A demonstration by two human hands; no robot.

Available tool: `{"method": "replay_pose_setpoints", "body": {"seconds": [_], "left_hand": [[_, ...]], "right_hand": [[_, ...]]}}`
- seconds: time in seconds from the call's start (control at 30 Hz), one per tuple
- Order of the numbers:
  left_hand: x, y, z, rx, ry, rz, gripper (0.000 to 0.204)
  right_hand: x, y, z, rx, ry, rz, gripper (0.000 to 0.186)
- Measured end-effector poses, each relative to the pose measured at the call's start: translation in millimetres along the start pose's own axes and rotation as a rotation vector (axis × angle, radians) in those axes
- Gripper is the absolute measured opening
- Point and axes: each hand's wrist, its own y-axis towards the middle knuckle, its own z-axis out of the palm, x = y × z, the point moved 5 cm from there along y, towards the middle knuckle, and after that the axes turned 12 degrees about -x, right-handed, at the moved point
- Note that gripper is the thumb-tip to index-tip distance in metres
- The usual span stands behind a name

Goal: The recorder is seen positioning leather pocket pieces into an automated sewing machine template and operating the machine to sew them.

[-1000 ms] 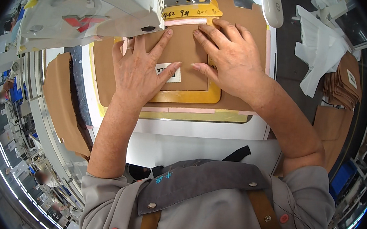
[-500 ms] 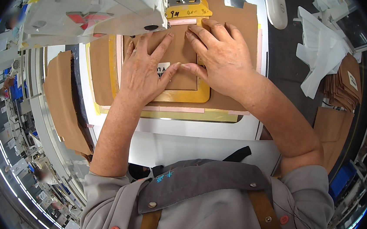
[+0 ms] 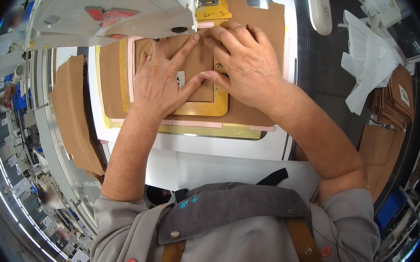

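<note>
My left hand point(image 3: 160, 83) lies flat with fingers spread on a brown fabric panel point(image 3: 202, 93) inside a yellow frame point(image 3: 202, 110). Its fingertips are close under the white sewing machine head point(image 3: 112, 15). My right hand point(image 3: 250, 67) rests over the frame's right side, fingers spread, with its fingertips on the brown fabric near the frame's far edge. The two thumb tips meet over the panel. Between the hands shows a small white label point(image 3: 180, 78), partly covered by my left hand. A larger brown fabric piece point(image 3: 251, 112) lies beneath the frame.
A white plate point(image 3: 219, 145) carries the work. Brown fabric point(image 3: 74, 114) hangs at the left. To the right are crumpled white material point(image 3: 368, 60), a stack of brown pieces point(image 3: 395, 100) and another brown piece point(image 3: 380, 151). A white rounded machine part point(image 3: 320, 13) stands at the far right.
The yellow frame, fabric and white plate have shifted left, further under the machine head. Both hands have moved with them and stay flat; more of the label is now covered.
</note>
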Motion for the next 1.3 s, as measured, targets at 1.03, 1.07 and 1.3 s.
{"method": "replay_pose_setpoints", "body": {"seconds": [1.03, 1.07, 1.3], "left_hand": [[-14.5, -7.3, 2.9, -0.092, -0.404, 0.002, 0.051], [-14.2, -5.1, 0.9, -0.088, -0.385, 0.011, 0.050], [-5.9, -4.5, 5.6, -0.072, -0.320, 0.065, 0.055]], "right_hand": [[4.1, 2.4, -3.1, 0.019, 0.140, -0.062, 0.049], [4.4, 4.5, -4.0, 0.021, 0.142, -0.069, 0.049], [7.5, 8.5, -2.3, 0.047, 0.086, -0.088, 0.046]]}}
